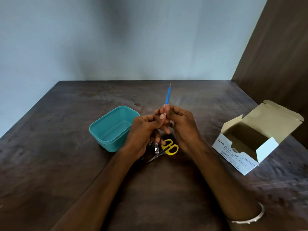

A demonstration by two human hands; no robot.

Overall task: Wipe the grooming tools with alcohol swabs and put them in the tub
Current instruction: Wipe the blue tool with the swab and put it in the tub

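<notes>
A thin blue-handled tool [167,95] with a metal tip points up and away above the table. My left hand [143,130] and my right hand [181,125] meet at its lower end, fingers curled round it. A small white bit shows between the fingertips; I cannot tell if it is a swab. The teal tub [101,130] stands open and looks empty just left of my left hand. Under my hands lie yellow-handled scissors [170,148] and a metal nail clipper [156,148].
An open white box of alcohol swabs [236,154] stands at the right, flaps raised. The dark wooden table [66,172] meets a pale wall at the back and a brown panel at the right. A metal bangle [253,217] circles my right wrist.
</notes>
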